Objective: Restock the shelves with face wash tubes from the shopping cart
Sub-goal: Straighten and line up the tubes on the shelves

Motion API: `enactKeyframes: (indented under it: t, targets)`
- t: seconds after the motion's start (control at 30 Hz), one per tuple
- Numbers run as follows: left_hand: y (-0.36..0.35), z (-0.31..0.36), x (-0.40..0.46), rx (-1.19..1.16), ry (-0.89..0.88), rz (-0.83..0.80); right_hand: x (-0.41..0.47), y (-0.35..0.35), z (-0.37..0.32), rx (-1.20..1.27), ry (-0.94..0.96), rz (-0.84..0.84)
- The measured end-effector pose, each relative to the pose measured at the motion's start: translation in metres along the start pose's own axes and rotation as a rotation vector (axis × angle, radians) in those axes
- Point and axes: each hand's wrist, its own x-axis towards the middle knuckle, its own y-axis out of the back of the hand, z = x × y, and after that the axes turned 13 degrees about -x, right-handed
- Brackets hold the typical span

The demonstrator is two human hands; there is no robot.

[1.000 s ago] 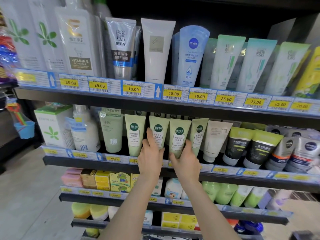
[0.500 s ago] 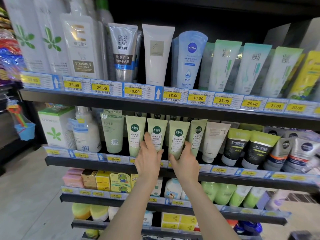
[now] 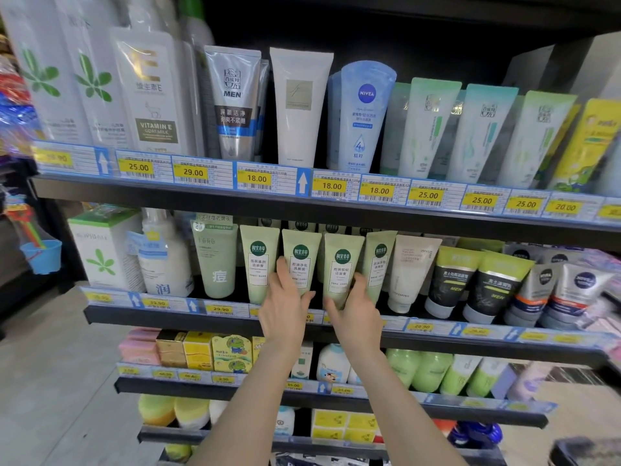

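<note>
1. Face wash tubes (image 3: 300, 260) in pale green, each with a dark green round logo, stand cap-down in a row on the second shelf (image 3: 215, 322) from the top, just behind its price strip.
2. Four tubes of this kind show in the front row; more of the same stand behind them in shadow.
3. The left hand (image 3: 285, 304) reaches up to the second tube from the left, its thumb on the tube's left edge and its fingers curled round the lower part.
4. The right hand (image 3: 358, 312) holds the third tube (image 3: 342, 264) low down, the thumb on its left side and the fingers wrapped round its right side.
5. Both forearms rise from the bottom of the view, close beside each other.
6. A darker green tube (image 3: 216, 260) stands just left of the row, and a beige tube (image 3: 411, 267) just right of it.
7. Black and lime tubes marked MEN (image 3: 494, 287) stand further right on the same shelf.
8. The top shelf (image 3: 336, 210) carries white, blue and mint tubes above yellow price tags (image 3: 331, 186).
</note>
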Motion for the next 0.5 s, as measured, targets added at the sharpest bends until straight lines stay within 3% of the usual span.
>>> enactKeyframes:
  t: [0.2, 0.5]
  targets:
    - [0.006, -0.009, -0.005, -0.037, -0.031, -0.070, -0.004, 0.009, 0.003, 0.011, 0.003, -0.025]
    - [0.039, 0.006, -0.028, 0.269, -0.215, -0.117, -0.030, 0.058, 0.023, -0.213, 0.079, 0.061]
